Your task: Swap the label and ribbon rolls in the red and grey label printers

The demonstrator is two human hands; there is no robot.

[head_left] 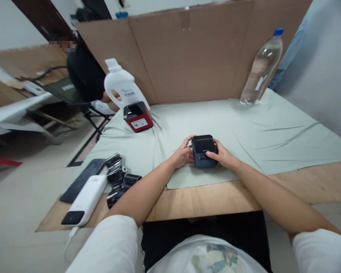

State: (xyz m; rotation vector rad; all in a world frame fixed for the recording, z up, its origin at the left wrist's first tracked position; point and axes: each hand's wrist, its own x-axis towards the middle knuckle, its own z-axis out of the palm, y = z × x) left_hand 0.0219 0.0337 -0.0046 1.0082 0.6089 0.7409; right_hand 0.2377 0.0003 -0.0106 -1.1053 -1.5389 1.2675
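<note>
Black device (204, 150) sits on the cloth (272, 129) near the table's (216, 197) front edge. Left hand (182, 154) and right hand (223, 156) cup its sides, fingers curled against it. It looks like rigid, smooth plastic, probably light; the flat sides seem the surest hold.

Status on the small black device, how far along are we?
Done: nothing visibly finished. In hand: the left hand and right hand both grip the small black device on the green cloth; whether its lid is open is unclear. Remaining: the loose black film rolls by the white power bank lie untouched, as does the red device beside the white bottle.
</note>
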